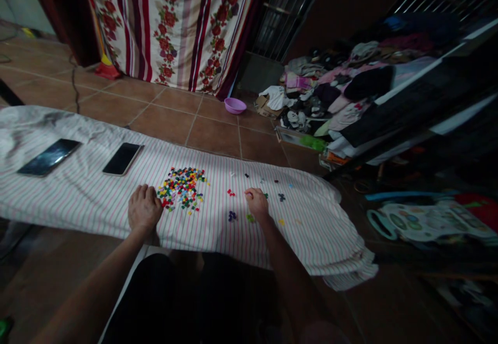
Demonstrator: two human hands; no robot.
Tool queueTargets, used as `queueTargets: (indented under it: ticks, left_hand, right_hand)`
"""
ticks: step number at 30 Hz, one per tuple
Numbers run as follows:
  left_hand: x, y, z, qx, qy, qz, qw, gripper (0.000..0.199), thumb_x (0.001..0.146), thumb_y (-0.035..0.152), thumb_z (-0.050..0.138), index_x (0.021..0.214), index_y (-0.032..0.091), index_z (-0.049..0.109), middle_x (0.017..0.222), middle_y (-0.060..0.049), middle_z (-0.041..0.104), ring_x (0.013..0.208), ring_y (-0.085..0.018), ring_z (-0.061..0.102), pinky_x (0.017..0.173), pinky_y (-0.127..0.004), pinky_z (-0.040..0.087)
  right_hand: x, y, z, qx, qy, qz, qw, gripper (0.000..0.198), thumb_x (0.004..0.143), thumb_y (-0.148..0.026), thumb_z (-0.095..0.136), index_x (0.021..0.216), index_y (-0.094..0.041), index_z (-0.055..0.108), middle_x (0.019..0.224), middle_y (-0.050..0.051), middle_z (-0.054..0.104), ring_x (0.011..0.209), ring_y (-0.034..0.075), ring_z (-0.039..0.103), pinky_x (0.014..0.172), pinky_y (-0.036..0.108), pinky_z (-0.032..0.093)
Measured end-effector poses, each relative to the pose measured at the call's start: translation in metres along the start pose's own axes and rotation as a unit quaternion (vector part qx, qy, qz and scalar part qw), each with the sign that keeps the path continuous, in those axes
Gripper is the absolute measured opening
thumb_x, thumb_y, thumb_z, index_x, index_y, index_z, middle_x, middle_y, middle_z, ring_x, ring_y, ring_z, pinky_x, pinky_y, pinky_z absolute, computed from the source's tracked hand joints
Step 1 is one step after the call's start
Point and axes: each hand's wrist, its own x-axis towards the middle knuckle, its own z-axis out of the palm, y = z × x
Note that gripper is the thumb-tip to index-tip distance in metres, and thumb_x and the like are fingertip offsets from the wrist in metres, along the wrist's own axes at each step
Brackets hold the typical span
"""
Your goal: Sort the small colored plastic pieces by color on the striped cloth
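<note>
A mixed pile of tiny coloured pieces (182, 186) lies on the striped cloth (210, 230). Against the pile's left side rests my left hand (146, 208), palm down, its fingers lying on the cloth. To the right, my right hand (257, 203) is closed in a pinch over the sorted pieces; whatever its fingertips hold is too small to name. Around it lie small single-colour groups: red pieces (231, 193), purple pieces (232, 216), lime green pieces (250, 218), dark grey pieces (281, 197) and yellow pieces (281, 222). A dark green piece (265, 195) shows beside the hand.
Two phones, a larger phone (50, 157) and a smaller phone (123, 159), lie on the cloth at left. On the tiled floor beyond stands a pink basin (235, 106). Heaped clothes (330, 84) fill the back right. A floral curtain (175, 27) hangs behind.
</note>
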Motion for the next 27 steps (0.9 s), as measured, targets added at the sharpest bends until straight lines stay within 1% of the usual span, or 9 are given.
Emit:
queueTargets:
  ticks: [3,6,9,11,14,17,21,27]
  left_hand:
    - [0.0,0.0,0.0,0.002,0.001,0.0,1.0,0.037,0.084,0.023,0.042,0.113,0.012,0.061,0.131,-0.018,0.057,0.133,-0.032,0.044,0.111,-0.047,0.034]
    - [-0.001,-0.001,0.001,-0.002,0.004,-0.002,1.0,0.037,0.083,0.023,0.043,0.114,0.013,0.061,0.131,-0.017,0.057,0.133,-0.031,0.043,0.11,-0.048,0.034]
    - [-0.001,-0.002,0.003,0.004,0.004,-0.001,1.0,0.037,0.083,0.022,0.043,0.115,0.013,0.061,0.131,-0.017,0.058,0.133,-0.031,0.044,0.109,-0.047,0.034]
    - [-0.001,-0.003,0.005,0.011,0.008,0.003,1.0,0.037,0.084,0.022,0.042,0.114,0.013,0.061,0.131,-0.017,0.058,0.132,-0.031,0.044,0.11,-0.047,0.034]
    - [-0.002,-0.003,0.006,0.012,0.011,0.005,1.0,0.036,0.085,0.023,0.041,0.114,0.013,0.061,0.131,-0.017,0.058,0.133,-0.03,0.044,0.11,-0.047,0.033]
    - [-0.001,-0.003,0.005,0.0,0.004,-0.003,1.0,0.037,0.085,0.022,0.042,0.114,0.012,0.061,0.132,-0.017,0.057,0.134,-0.03,0.043,0.111,-0.047,0.033]
    - [-0.001,-0.001,0.004,-0.009,-0.004,-0.011,1.0,0.038,0.082,0.02,0.044,0.115,0.012,0.062,0.132,-0.018,0.057,0.134,-0.031,0.042,0.111,-0.049,0.033]
    - [0.0,-0.001,0.004,0.012,0.005,0.0,1.0,0.039,0.084,0.021,0.041,0.116,0.011,0.061,0.132,-0.018,0.058,0.133,-0.031,0.044,0.11,-0.046,0.034]
  right_hand:
    - [-0.001,0.001,0.0,0.014,0.013,0.007,1.0,0.018,0.076,-0.014,0.056,0.082,-0.022,0.071,0.088,0.003,0.062,0.077,0.016,0.056,0.072,0.026,0.043]
    - [-0.002,-0.001,-0.003,0.027,0.027,0.009,0.999,0.017,0.075,-0.018,0.057,0.085,-0.022,0.071,0.091,0.003,0.062,0.074,0.015,0.056,0.071,0.027,0.044]
    - [0.0,-0.008,-0.007,0.052,0.043,-0.013,0.998,0.018,0.079,-0.023,0.056,0.088,-0.02,0.071,0.096,0.006,0.063,0.075,0.016,0.058,0.073,0.029,0.047]
    - [0.002,-0.017,-0.007,0.078,0.05,-0.038,0.995,0.02,0.08,-0.024,0.054,0.09,-0.019,0.072,0.096,0.007,0.064,0.077,0.017,0.059,0.075,0.029,0.048]
    - [0.003,-0.04,-0.001,0.117,0.04,-0.079,0.989,0.023,0.083,-0.022,0.051,0.092,-0.018,0.072,0.097,0.008,0.065,0.081,0.018,0.061,0.079,0.029,0.049]
    - [-0.001,-0.069,0.012,0.135,0.01,-0.131,0.982,0.024,0.086,-0.019,0.049,0.092,-0.019,0.072,0.097,0.008,0.067,0.09,0.019,0.062,0.085,0.03,0.049]
    - [-0.01,-0.112,0.033,0.123,-0.043,-0.193,0.973,0.024,0.091,-0.019,0.05,0.095,-0.021,0.073,0.096,0.006,0.07,0.094,0.019,0.061,0.089,0.031,0.047]
    - [-0.013,-0.175,0.059,0.097,-0.114,-0.256,0.955,0.025,0.093,-0.018,0.052,0.103,-0.024,0.074,0.105,0.005,0.07,0.101,0.019,0.058,0.094,0.031,0.042]
